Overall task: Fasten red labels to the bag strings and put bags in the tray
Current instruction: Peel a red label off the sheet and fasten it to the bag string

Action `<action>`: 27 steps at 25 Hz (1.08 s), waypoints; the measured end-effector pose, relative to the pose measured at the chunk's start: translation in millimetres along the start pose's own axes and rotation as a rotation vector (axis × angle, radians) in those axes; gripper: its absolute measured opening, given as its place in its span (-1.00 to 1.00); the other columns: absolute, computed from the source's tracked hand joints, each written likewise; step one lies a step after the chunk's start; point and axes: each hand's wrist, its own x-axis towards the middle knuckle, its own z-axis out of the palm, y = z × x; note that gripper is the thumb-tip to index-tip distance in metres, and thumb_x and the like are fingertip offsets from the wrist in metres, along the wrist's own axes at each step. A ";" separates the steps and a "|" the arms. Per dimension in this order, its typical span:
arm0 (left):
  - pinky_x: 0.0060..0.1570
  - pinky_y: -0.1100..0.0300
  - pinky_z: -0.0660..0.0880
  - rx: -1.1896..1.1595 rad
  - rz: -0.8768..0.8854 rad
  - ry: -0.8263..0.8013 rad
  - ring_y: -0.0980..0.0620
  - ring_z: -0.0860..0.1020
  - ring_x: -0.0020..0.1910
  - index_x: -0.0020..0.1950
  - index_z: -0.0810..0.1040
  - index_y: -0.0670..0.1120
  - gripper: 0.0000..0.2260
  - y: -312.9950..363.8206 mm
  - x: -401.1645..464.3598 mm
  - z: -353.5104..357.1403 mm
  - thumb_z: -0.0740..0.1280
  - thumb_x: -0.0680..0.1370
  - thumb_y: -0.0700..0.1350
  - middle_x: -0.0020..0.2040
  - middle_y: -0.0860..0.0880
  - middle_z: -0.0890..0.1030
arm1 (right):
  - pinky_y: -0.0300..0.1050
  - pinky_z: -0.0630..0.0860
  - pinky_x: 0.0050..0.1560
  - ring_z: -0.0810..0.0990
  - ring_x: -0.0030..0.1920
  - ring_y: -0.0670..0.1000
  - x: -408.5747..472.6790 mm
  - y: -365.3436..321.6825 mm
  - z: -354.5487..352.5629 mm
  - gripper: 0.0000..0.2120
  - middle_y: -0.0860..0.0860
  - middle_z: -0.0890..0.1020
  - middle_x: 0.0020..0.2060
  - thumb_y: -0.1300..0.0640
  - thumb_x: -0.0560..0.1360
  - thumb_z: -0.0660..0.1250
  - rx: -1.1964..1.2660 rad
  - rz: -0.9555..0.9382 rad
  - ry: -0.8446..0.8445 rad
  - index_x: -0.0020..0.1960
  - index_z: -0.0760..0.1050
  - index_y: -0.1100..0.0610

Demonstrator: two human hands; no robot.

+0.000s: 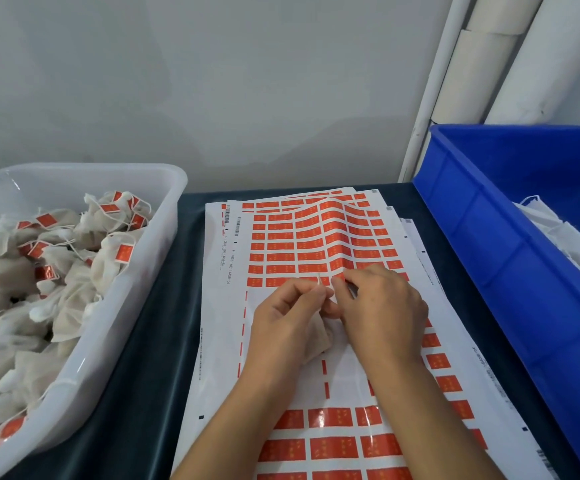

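Left hand (286,318) pinching bag string (319,279), bag (319,337) beneath, right hand (380,310) fingertips pinched alongside, over label sheet (316,244)

Single head-worn view: looks forward and down, close over the table (150,341), wall behind, wide-angle.

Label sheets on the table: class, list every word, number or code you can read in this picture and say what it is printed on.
Nothing can be quoted with certainty.
Top label sheet, left margin: two barcodes and sideways strings of digits, too blurred to read.
Red labels: faint pale marks, too small to read.
Sheet edges at right: small codes, unreadable.
White tray and blue bin: no text visible.
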 end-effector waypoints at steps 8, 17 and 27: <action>0.14 0.05 0.63 -0.015 -0.008 -0.003 -0.04 0.70 -0.02 -0.04 0.71 -0.01 -0.81 1.3 -0.4 0.3 0.34 0.67 -0.01 -0.11 0.01 0.74 | -0.03 0.63 -0.04 0.71 -0.16 0.07 -3.6 -2.8 -2.5 -0.69 0.01 0.75 -0.04 -0.11 0.51 0.47 -0.027 -0.032 0.010 0.14 0.71 0.05; -0.03 0.15 0.63 -0.006 -0.012 -0.015 0.02 0.72 -0.09 -0.04 0.70 0.04 -0.81 -1.7 2.5 -3.3 0.33 0.67 0.03 -0.11 0.02 0.74 | -0.08 0.55 0.08 0.59 -0.08 -0.10 7.1 13.5 11.0 -0.71 -0.10 0.71 0.08 -0.19 0.51 0.44 0.413 0.178 0.050 0.13 0.66 -0.07; 0.00 0.12 0.65 -0.004 -0.024 0.000 0.02 0.72 -0.07 -0.07 0.70 0.08 -0.81 -3.2 3.4 -2.9 0.34 0.67 0.04 -0.11 0.04 0.74 | 0.06 0.44 0.26 0.63 0.01 -0.04 14.7 15.7 16.5 -0.76 -0.17 0.70 0.07 -0.26 0.49 0.44 0.442 0.253 0.053 0.08 0.57 -0.20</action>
